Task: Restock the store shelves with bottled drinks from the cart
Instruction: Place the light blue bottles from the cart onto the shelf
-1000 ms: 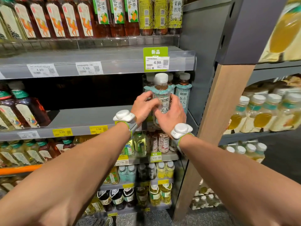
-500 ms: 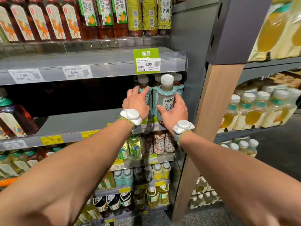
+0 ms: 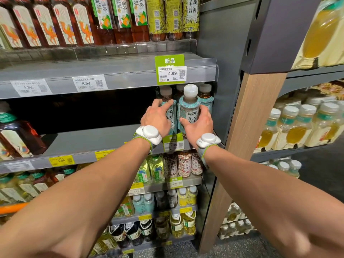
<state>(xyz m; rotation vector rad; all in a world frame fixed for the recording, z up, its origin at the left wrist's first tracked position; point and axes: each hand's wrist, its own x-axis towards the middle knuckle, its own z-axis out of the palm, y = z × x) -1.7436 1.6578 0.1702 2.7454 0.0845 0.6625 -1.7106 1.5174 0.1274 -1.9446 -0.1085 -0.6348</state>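
Two teal-labelled tea bottles stand side by side at the right end of the grey middle shelf (image 3: pixel 83 140). My left hand (image 3: pixel 157 118) wraps round the left bottle (image 3: pixel 166 94), fingers curled over its label. My right hand (image 3: pixel 200 122) grips the front bottle (image 3: pixel 189 107), which has a white cap, with thumb on its label and fingers round its right side. More bottles of the same kind (image 3: pixel 205 94) stand just behind them. Both wrists carry white trackers.
The shelf to the left of the two bottles is bare back to a dark brown bottle (image 3: pixel 16 138). A green 4.99 price tag (image 3: pixel 170 71) hangs just above. A wooden post (image 3: pixel 251 118) stands close on the right. An orange bar (image 3: pixel 11 208) shows at lower left.
The white-capped bottle went from being held in front of the shelf to standing at its front right. My left hand left it and took hold of the neighbouring bottle.
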